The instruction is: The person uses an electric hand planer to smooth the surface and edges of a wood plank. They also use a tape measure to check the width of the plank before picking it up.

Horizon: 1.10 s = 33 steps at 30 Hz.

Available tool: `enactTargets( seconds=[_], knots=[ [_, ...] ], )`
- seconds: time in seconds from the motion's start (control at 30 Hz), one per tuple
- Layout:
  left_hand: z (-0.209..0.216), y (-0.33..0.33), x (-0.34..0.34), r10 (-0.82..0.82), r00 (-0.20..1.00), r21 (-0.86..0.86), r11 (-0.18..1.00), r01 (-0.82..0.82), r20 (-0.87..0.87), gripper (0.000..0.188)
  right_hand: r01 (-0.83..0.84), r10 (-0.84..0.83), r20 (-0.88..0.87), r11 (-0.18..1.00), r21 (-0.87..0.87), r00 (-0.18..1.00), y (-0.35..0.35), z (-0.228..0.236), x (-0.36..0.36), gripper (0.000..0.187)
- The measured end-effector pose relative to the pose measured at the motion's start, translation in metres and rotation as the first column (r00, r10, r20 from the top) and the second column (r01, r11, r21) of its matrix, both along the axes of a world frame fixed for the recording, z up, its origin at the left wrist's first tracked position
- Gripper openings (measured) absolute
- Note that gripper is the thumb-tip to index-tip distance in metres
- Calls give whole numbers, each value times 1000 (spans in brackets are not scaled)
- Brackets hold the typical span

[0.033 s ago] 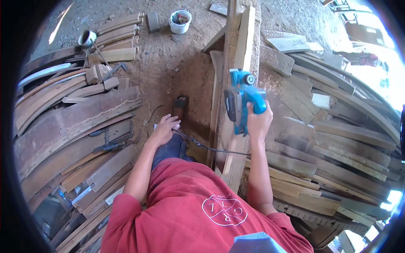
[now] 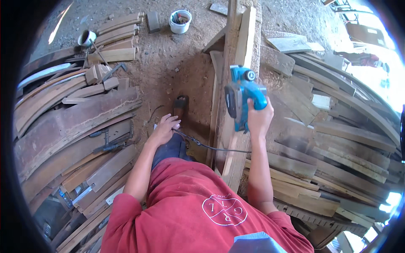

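Observation:
My right hand (image 2: 260, 116) grips the rear handle of a teal electric hand planer (image 2: 245, 99). The planer rests on a long pale wooden plank (image 2: 246, 40) lying along a wooden beam in front of me. My left hand (image 2: 166, 130) is by my thigh, its fingers curled round a dark power cord (image 2: 206, 146). From there the cord runs right, across the beam, toward my right forearm, which hides its far end. The planer's body hides the wood under it.
Stacked boards (image 2: 76, 118) fill the left side, with a clamp (image 2: 107, 141) among them. More planks (image 2: 337, 135) are piled to the right. A white bucket (image 2: 180, 26) holding tools and a smaller pot (image 2: 87, 39) stand ahead on the dirt floor.
The planer and my right hand have shifted slightly forward along the plank, away from me. My left hand stays in place.

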State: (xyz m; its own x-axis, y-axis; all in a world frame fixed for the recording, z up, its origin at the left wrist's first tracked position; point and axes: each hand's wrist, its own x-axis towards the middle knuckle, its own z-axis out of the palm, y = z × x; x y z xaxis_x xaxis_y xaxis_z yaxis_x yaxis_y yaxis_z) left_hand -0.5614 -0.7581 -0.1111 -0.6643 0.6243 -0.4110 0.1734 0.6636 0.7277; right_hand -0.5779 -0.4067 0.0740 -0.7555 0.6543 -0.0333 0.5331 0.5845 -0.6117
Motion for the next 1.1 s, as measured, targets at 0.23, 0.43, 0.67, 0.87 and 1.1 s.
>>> enactTargets(
  seconds=[0.23,0.43,0.67,0.87,1.1],
  knots=[
    [-5,22,-66,41,998,-7,999,-40,43,40,-19,21,-36,997,68,999,41,-8,-163,31],
    [-1,30,-110,67,996,-52,997,-63,61,36,-3,0,17,989,150,1000,98,-23,-318,38],
    [8,66,-145,99,990,91,990,-109,104,42,48,-54,41,991,123,998,193,-53,-477,33],
    [-10,25,-125,120,993,-14,993,-120,8,41,-19,30,-167,998,64,985,150,-45,-386,23],
    [0,-29,-85,16,1000,-100,995,-18,-21,39,30,-30,-62,1000,-8,998,49,-32,-101,42]
  ],
)
